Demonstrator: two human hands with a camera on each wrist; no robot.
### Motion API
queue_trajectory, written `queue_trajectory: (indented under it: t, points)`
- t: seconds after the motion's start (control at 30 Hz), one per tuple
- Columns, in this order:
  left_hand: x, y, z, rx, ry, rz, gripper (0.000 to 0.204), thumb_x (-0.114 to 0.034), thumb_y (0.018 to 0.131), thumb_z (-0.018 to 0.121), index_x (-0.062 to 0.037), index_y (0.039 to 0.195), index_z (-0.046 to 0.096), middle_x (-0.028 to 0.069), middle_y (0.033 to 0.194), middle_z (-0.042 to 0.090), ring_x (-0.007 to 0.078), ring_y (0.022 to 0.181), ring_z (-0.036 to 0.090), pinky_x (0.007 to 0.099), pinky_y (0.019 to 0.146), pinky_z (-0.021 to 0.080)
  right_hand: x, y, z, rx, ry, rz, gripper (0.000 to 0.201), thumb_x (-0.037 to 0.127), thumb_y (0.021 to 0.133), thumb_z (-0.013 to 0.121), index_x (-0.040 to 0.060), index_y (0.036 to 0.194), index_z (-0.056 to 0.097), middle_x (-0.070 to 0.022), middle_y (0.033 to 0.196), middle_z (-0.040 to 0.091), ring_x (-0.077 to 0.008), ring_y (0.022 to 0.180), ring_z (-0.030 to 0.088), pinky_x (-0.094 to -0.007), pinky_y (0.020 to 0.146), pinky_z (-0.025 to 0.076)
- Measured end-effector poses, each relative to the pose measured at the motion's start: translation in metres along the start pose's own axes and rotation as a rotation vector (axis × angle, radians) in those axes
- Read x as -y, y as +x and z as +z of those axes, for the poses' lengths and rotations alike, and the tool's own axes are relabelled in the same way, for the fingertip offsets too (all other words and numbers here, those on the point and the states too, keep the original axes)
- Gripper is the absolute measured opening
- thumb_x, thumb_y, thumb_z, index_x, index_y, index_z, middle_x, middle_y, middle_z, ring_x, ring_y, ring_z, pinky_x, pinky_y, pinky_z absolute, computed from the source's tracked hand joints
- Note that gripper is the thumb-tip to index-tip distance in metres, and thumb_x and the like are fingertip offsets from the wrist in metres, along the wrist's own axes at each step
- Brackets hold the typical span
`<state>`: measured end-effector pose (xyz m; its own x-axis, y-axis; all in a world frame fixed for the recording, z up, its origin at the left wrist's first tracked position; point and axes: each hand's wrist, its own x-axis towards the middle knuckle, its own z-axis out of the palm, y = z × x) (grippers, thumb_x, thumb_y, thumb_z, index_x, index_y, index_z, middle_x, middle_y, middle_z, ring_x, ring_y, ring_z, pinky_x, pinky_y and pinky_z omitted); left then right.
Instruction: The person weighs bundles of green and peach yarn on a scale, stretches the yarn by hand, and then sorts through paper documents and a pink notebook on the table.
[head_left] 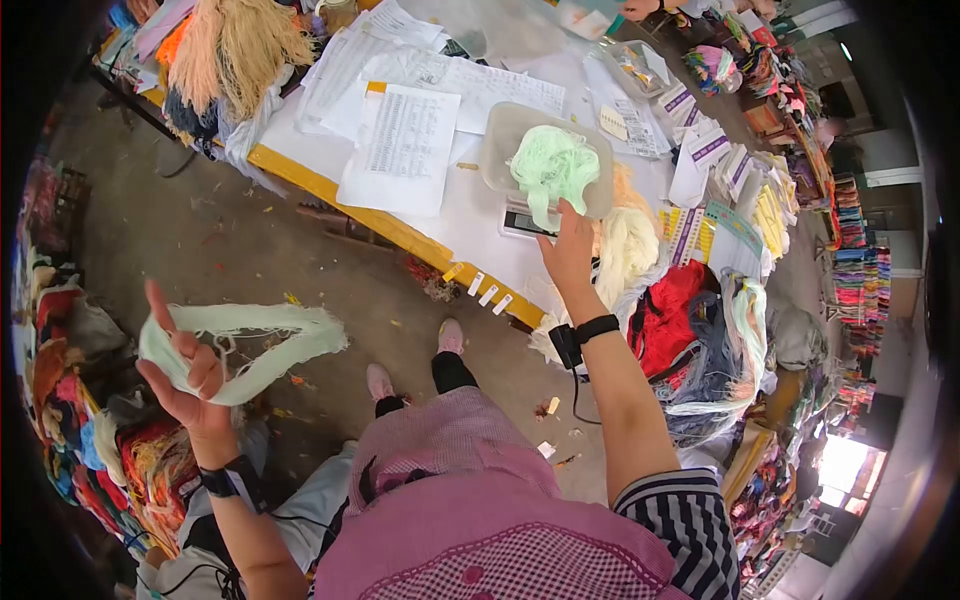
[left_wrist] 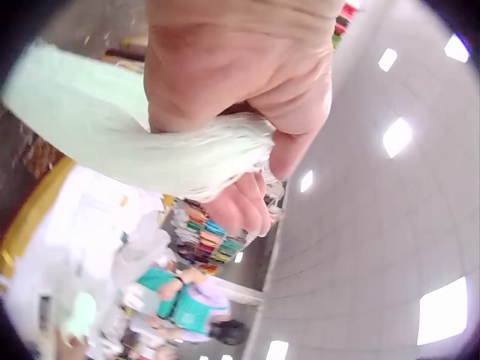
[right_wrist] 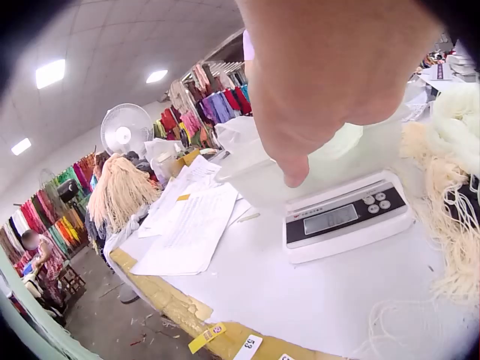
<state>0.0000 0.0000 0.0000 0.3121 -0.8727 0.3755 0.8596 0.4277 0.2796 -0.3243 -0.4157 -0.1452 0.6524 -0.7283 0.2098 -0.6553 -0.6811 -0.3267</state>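
My left hand (head_left: pixel 190 375) holds a pale green skein of yarn (head_left: pixel 285 330), which loops round the hand and hangs to the right above the floor. In the left wrist view the skein (left_wrist: pixel 82 124) passes between thumb and curled fingers. My right hand (head_left: pixel 572 255) reaches over the near rim of a translucent plastic tub (head_left: pixel 495 145), thumb and forefinger apart. Its fingertips are at brighter green yarn (head_left: pixel 555 165) piled inside, with a strand drooping over the rim. Under the tub is a white digital scale (right_wrist: pixel 349 217); the right wrist view hides most of the fingers.
Printed sheets (head_left: pixel 400 150) cover the table's left side. Cream yarn (head_left: pixel 628 245), red yarn (head_left: pixel 675 315) and label cards (head_left: pixel 710 150) lie to the right. Numbered tags hang along the yellow table edge (head_left: pixel 360 220). Another person (left_wrist: pixel 187 304) is across the table.
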Motion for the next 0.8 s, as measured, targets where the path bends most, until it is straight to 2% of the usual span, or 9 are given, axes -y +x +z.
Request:
queue_trajectory:
  t: [0.07, 0.17, 0.2, 0.23, 0.3, 0.33, 0.43, 0.63, 0.8]
  points:
    - [0.015, 0.023, 0.026, -0.238, 0.176, 0.08, 0.075, -0.029, 0.095, 0.053, -0.0258, 0.15, 0.003, 0.0199, 0.136, 0.047, 0.0343, 0.124, 0.048, 0.0396, 0.09, 0.052, -0.003, -0.007, 0.0, -0.17, -0.001, -0.069, 0.064, 0.013, 0.07, 0.073, 0.0087, 0.127, 0.045, -0.0119, 0.113, 0.055, -0.033, 0.104, 0.049, -0.0445, 0.094, 0.036]
    - [0.019, -0.007, 0.001, -0.59, 0.235, 0.135, 0.046, -0.027, 0.099, 0.045, -0.0054, 0.139, 0.037, 0.0201, 0.133, 0.05, 0.0295, 0.113, 0.057, 0.0423, 0.092, 0.052, -0.02, -0.024, -0.019, -0.169, -0.085, 0.0, 0.059, 0.013, 0.069, 0.073, 0.0094, 0.123, 0.048, -0.011, 0.109, 0.054, -0.0328, 0.103, 0.049, -0.0447, 0.089, 0.037]
    - [0.019, -0.003, 0.004, -0.658, 0.276, 0.107, 0.036, -0.027, 0.1, 0.042, 0.0023, 0.117, 0.054, 0.0195, 0.119, 0.06, 0.0248, 0.097, 0.065, 0.0351, 0.086, 0.055, -0.017, -0.03, -0.018, -0.192, -0.124, 0.028, 0.052, 0.014, 0.068, 0.074, 0.0122, 0.116, 0.054, -0.0093, 0.105, 0.053, -0.0312, 0.101, 0.049, -0.0442, 0.086, 0.038]
    - [0.022, 0.0, 0.004, -0.662, 0.274, 0.11, 0.036, -0.027, 0.1, 0.042, 0.0023, 0.117, 0.054, 0.0195, 0.119, 0.06, 0.0248, 0.097, 0.065, 0.0351, 0.086, 0.055, -0.018, -0.032, -0.018, -0.188, -0.125, 0.025, 0.052, 0.014, 0.068, 0.074, 0.0122, 0.116, 0.054, -0.0093, 0.105, 0.053, -0.0312, 0.101, 0.049, -0.0442, 0.086, 0.038]
    - [0.029, 0.008, 0.005, -0.817, 0.521, 0.037, 0.031, -0.028, 0.101, 0.042, -0.0006, 0.103, 0.057, 0.0144, 0.102, 0.066, 0.0152, 0.068, 0.062, 0.0248, 0.063, 0.052, -0.019, -0.034, -0.017, -0.196, -0.143, 0.029, 0.045, 0.015, 0.067, 0.075, 0.0144, 0.109, 0.06, -0.0073, 0.1, 0.051, -0.0293, 0.098, 0.048, -0.0433, 0.082, 0.038]
    - [0.039, 0.017, 0.014, -0.862, 0.609, 0.037, 0.03, -0.028, 0.101, 0.042, -0.0027, 0.096, 0.057, 0.0107, 0.091, 0.066, 0.0106, 0.054, 0.049, 0.0231, 0.049, 0.038, -0.019, -0.034, -0.016, -0.19, -0.142, 0.027, 0.045, 0.015, 0.067, 0.075, 0.0144, 0.109, 0.06, -0.0073, 0.1, 0.051, -0.0293, 0.098, 0.048, -0.0433, 0.082, 0.038]
    - [0.042, 0.019, 0.014, -0.715, 0.665, -0.079, 0.027, -0.026, 0.101, 0.041, -0.0042, 0.098, 0.057, 0.0065, 0.09, 0.062, 0.008, 0.054, 0.043, 0.0214, 0.048, 0.035, -0.017, -0.028, -0.009, -0.234, -0.099, 0.019, 0.039, 0.018, 0.065, 0.077, 0.0148, 0.102, 0.064, -0.0061, 0.096, 0.05, -0.0281, 0.096, 0.047, -0.0427, 0.08, 0.038]
    - [0.058, 0.028, 0.012, -0.786, 0.815, -0.067, 0.028, -0.026, 0.101, 0.042, -0.0042, 0.094, 0.057, 0.0062, 0.086, 0.062, 0.0076, 0.055, 0.044, 0.0214, 0.049, 0.034, -0.012, -0.012, -0.001, -0.262, -0.096, 0.022, 0.038, 0.022, 0.062, 0.081, 0.0135, 0.097, 0.068, -0.0068, 0.094, 0.05, -0.0282, 0.09, 0.047, -0.0416, 0.079, 0.039]
    - [0.062, 0.032, 0.01, -0.806, 0.839, -0.078, 0.028, -0.027, 0.099, 0.044, -0.0035, 0.093, 0.058, 0.0089, 0.086, 0.063, 0.0088, 0.057, 0.05, 0.0222, 0.051, 0.037, -0.013, -0.007, 0.002, -0.229, -0.097, 0.008, 0.043, 0.027, 0.061, 0.081, 0.0126, 0.098, 0.067, -0.0064, 0.096, 0.049, -0.029, 0.097, 0.045, -0.0441, 0.081, 0.036]
